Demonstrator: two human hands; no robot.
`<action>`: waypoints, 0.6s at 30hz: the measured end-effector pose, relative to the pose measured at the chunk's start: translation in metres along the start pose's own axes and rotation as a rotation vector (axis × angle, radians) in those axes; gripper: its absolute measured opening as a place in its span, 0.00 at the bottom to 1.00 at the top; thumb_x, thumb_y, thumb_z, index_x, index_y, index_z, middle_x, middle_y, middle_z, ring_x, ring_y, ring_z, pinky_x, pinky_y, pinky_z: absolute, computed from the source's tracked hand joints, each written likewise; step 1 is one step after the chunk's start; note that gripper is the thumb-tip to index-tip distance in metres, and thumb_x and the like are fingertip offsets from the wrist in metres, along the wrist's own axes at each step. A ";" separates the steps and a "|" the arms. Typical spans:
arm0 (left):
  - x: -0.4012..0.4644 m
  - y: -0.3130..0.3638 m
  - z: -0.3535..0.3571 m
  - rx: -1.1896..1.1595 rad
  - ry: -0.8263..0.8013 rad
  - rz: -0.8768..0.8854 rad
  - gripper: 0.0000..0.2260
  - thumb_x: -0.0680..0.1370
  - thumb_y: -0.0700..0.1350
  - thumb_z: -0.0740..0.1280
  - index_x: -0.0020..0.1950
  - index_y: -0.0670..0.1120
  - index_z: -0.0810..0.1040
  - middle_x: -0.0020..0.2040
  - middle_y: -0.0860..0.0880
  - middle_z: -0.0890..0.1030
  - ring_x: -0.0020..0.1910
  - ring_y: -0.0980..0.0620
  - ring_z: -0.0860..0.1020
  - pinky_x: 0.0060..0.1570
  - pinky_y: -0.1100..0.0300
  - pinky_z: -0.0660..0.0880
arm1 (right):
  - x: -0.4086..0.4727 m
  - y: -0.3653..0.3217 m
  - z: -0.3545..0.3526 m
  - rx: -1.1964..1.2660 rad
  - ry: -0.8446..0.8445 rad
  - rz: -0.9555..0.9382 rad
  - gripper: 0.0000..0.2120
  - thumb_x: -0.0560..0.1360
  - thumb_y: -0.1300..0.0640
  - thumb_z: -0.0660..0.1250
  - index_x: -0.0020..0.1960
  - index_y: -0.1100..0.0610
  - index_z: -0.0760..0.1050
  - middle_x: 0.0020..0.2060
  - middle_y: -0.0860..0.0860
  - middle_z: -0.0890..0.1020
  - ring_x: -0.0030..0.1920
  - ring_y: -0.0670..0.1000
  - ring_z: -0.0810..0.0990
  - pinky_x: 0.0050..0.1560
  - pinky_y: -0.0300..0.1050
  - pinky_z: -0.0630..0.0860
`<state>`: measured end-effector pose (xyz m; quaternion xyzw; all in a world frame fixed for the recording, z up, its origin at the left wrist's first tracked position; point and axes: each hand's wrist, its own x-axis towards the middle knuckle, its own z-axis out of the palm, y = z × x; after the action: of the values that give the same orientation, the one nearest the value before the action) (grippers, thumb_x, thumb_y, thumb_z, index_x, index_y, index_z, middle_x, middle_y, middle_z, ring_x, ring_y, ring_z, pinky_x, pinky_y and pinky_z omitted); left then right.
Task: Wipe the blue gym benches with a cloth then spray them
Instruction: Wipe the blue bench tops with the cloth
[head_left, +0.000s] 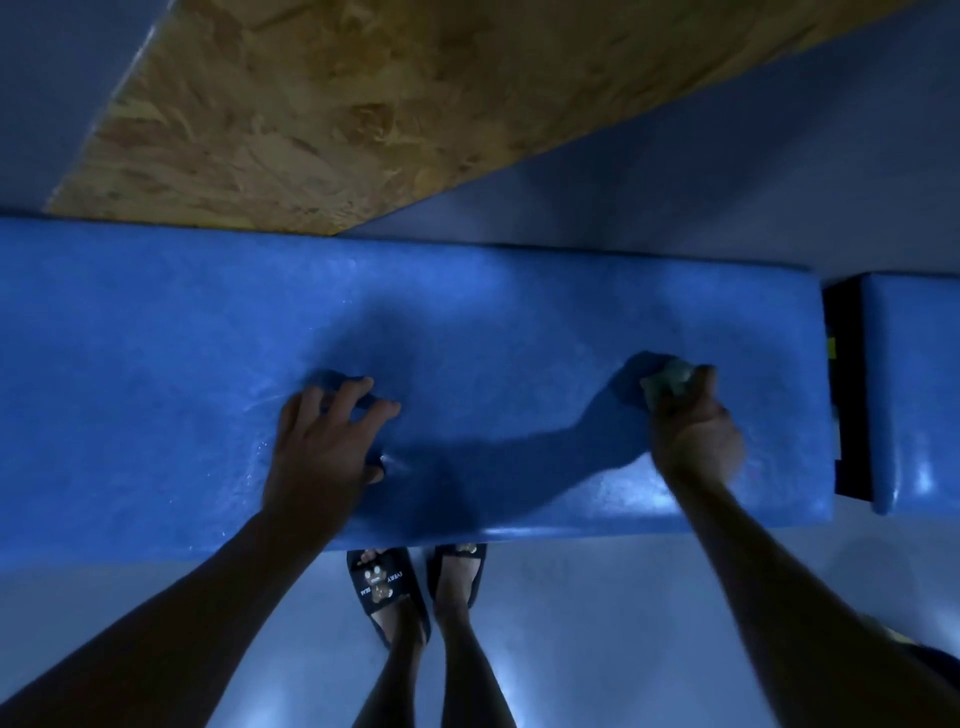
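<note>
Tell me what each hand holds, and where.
The right hand grips a bunched pale cloth, fingers curled round its middle. The left hand holds nothing; spread fingers press the bench.

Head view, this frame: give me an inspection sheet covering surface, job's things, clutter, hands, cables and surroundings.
Surface: blue bench, padded top with faint wet streaks.
Job's things: pale cloth bunched on the bench near its right end; no spray bottle in view.
Clutter: nothing seen.
Hands: left hand rests on the bench, fingers spread; right hand grips the cloth.
Cables: nothing seen.
Surroundings: second blue bench to the right, wooden board behind, pale floor, dark slippers.
</note>
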<state>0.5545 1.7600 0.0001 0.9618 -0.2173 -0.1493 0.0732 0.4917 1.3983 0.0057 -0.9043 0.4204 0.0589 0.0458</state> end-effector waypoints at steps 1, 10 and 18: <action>0.000 0.001 0.000 0.004 -0.015 -0.003 0.34 0.56 0.49 0.81 0.61 0.55 0.77 0.67 0.50 0.73 0.55 0.42 0.71 0.60 0.48 0.65 | -0.011 -0.018 0.009 0.015 -0.004 -0.025 0.26 0.78 0.41 0.58 0.70 0.54 0.64 0.51 0.64 0.81 0.46 0.67 0.80 0.42 0.53 0.73; 0.011 0.004 -0.005 0.057 -0.053 0.006 0.34 0.52 0.50 0.81 0.57 0.53 0.77 0.62 0.48 0.75 0.50 0.39 0.71 0.57 0.45 0.67 | -0.036 -0.085 0.020 0.087 -0.075 -0.870 0.24 0.72 0.48 0.64 0.66 0.51 0.67 0.41 0.54 0.81 0.29 0.60 0.80 0.26 0.46 0.74; 0.011 0.006 -0.005 0.061 -0.068 -0.017 0.33 0.52 0.49 0.81 0.55 0.53 0.77 0.61 0.47 0.75 0.50 0.38 0.71 0.56 0.45 0.69 | 0.026 -0.043 0.004 0.059 -0.051 -0.070 0.22 0.79 0.46 0.59 0.69 0.53 0.62 0.52 0.61 0.80 0.48 0.66 0.80 0.41 0.51 0.70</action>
<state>0.5629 1.7506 0.0029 0.9598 -0.2159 -0.1759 0.0349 0.5410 1.4063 -0.0009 -0.9149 0.3887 0.0680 0.0853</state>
